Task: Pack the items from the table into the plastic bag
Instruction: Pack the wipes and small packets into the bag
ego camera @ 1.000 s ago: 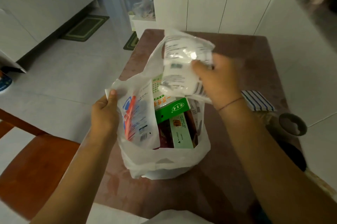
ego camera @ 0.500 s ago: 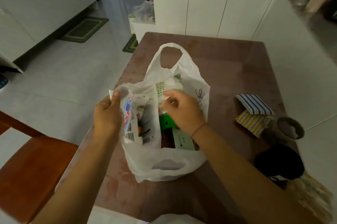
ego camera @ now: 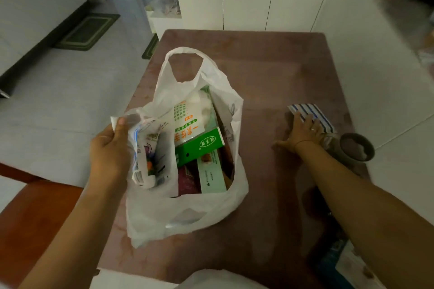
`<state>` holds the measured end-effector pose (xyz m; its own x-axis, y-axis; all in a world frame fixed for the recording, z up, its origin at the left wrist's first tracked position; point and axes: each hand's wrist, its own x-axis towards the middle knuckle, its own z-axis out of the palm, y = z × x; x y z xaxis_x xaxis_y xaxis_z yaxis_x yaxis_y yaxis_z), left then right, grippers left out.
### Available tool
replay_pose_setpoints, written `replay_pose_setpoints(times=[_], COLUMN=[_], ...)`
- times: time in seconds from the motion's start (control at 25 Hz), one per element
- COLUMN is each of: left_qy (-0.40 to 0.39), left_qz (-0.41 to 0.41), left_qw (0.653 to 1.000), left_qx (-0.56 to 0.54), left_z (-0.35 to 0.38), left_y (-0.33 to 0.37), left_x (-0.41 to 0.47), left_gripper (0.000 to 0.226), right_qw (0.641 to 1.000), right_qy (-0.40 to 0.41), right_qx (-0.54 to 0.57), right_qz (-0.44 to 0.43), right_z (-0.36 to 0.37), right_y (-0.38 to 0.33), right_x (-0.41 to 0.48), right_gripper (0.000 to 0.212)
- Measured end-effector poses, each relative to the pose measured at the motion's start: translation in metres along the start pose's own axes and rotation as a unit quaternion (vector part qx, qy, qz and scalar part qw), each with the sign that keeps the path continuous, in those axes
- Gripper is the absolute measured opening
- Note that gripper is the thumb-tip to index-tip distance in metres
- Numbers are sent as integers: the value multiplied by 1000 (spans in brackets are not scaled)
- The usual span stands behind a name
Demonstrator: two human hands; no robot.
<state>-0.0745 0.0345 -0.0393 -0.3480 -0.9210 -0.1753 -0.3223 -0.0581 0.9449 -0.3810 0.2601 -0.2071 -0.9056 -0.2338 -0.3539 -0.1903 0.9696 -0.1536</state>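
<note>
I am pinching the rim of the thin white plastic bag (ego camera: 187, 208) with my left hand (ego camera: 110, 147) to keep its mouth wide; right of the bag, my right hand (ego camera: 303, 133) is spreading open-fingered onto the blue-striped flat packet (ego camera: 314, 112), not yet gripping

White plastic bag (ego camera: 187, 213), green box (ego camera: 199, 147), blue-striped packet (ego camera: 312, 112), brown table (ego camera: 281, 77)
</note>
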Motion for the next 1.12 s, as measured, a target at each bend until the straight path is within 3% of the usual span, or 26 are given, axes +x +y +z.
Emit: replay_pose_setpoints(times=[0.36, 0.48, 0.6, 0.76, 0.88, 1.0, 1.12], left_qy=[17, 17, 12, 6, 6, 10, 5], left_qz=[-2, 4, -1, 6, -2, 0, 0], left_qw=[999, 999, 999, 999, 999, 999, 999], left_qx=[42, 45, 46, 44, 49, 47, 42], left_z=[5, 4, 2, 1, 0, -3, -3], left_y=[-7, -7, -7, -8, -9, -7, -6], left_x=[4, 3, 2, 2, 5, 5, 4], left_gripper=[28, 29, 30, 30, 29, 30, 30], right_qw=[997, 992, 985, 982, 975, 972, 971], right_qy=[16, 67, 124, 152, 132, 86, 129], right_qx=[-61, -89, -104, -41, -13, -32, 95], right_qz=[-37, -54, -62, -101, -177, -216, -180], right_z=[23, 24, 28, 20, 29, 62, 52], right_y=[17, 20, 24, -4, -44, -57, -54], right_x=[9, 9, 6, -5, -40, -89, -86], right_gripper=[95, 88, 68, 49, 50, 73, 79])
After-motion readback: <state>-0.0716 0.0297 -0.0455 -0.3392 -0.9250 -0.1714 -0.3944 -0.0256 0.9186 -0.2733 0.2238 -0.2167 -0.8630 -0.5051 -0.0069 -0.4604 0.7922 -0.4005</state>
